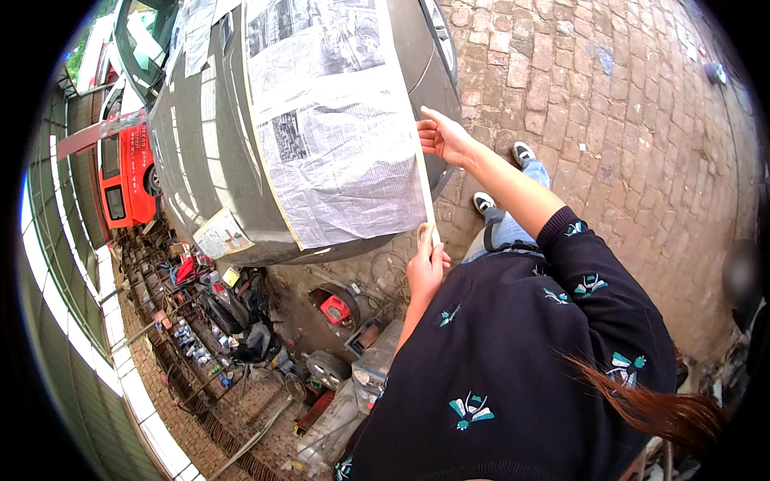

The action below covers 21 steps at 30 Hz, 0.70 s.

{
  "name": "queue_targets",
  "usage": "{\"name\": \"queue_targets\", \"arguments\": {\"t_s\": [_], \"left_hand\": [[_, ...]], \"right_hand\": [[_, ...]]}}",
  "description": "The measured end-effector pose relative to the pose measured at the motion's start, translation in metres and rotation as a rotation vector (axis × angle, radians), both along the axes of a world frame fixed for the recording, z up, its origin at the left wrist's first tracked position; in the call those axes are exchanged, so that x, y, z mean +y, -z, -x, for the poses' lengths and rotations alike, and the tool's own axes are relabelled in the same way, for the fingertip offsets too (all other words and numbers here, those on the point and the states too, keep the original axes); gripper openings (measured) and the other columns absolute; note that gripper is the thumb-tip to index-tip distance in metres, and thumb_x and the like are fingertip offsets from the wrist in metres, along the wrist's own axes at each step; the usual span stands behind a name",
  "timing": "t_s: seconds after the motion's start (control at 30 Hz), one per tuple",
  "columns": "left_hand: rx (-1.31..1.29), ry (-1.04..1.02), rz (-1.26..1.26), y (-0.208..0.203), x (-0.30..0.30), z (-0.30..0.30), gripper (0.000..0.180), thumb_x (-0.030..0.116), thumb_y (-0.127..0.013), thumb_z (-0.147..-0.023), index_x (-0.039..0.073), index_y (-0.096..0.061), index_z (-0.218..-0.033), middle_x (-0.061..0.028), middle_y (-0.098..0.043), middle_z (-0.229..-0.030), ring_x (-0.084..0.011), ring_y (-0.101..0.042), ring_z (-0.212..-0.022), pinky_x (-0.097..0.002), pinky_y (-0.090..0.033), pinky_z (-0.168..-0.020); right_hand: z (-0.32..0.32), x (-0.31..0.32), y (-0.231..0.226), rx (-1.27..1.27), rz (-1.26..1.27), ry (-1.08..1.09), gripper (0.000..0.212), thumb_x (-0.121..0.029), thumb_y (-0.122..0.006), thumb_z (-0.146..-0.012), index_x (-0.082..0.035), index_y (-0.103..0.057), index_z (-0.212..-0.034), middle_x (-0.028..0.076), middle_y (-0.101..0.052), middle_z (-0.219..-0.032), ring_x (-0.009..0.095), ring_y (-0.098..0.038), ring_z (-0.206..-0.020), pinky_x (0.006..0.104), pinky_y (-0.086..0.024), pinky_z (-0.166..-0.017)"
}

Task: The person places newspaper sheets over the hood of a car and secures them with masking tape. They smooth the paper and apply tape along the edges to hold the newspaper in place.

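Observation:
A dark grey car (184, 144) stands in front of me, with newspaper sheets (337, 176) taped over its panel. Pale masking tape runs down both long edges of the paper. At the lower right corner of the sheet, my left hand (425, 268) is closed round a roll of masking tape (423, 232), and a strip stretches from it up along the edge. Farther up that edge my right hand (447, 138) lies with fingers stretched out against the taped border, holding nothing. Its fingertips are partly hidden at the car's side.
A smaller taped paper patch (223, 234) covers another spot on the car. Below lie a wheel (327, 369), a red object (335, 309) inside a tire, and heaped parts. A red vehicle (136, 172) stands at the far left. Brick paving (601, 160) spreads to the right.

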<state>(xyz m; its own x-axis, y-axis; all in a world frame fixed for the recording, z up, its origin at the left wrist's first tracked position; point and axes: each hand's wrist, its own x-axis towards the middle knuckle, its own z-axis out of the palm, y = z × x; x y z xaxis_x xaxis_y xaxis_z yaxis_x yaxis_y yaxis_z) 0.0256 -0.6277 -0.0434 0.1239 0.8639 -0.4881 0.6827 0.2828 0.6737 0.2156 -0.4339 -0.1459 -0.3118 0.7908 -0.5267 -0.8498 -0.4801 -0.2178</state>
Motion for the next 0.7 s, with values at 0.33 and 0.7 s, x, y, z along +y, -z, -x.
{"name": "queue_targets", "arguments": {"t_s": [0.33,0.7], "left_hand": [[-0.011,0.018,-0.042,-0.002,-0.003,-0.005,0.049,0.006,-0.049,-0.097,0.01,-0.043,-0.145,-0.0063,-0.064,-0.069,-0.01,-0.062,-0.061,-0.027,-0.052,-0.06],[-0.112,-0.02,-0.037,-0.01,-0.008,-0.012,0.05,0.005,-0.05,-0.097,0.01,-0.041,-0.146,-0.0058,-0.063,-0.068,-0.0094,-0.06,-0.059,-0.0261,-0.051,-0.059]], "right_hand": [[-0.006,-0.003,-0.006,-0.04,-0.009,-0.044,0.04,-0.044,-0.057,-0.094,-0.005,-0.062,-0.092,0.007,-0.068,-0.086,0.017,-0.066,-0.077,0.0287,-0.056,-0.071],[0.001,-0.015,-0.002,-0.061,-0.066,-0.052,0.036,-0.037,-0.054,-0.098,-0.004,-0.061,-0.109,0.004,-0.068,-0.098,0.013,-0.065,-0.086,0.0258,-0.055,-0.078]]}}
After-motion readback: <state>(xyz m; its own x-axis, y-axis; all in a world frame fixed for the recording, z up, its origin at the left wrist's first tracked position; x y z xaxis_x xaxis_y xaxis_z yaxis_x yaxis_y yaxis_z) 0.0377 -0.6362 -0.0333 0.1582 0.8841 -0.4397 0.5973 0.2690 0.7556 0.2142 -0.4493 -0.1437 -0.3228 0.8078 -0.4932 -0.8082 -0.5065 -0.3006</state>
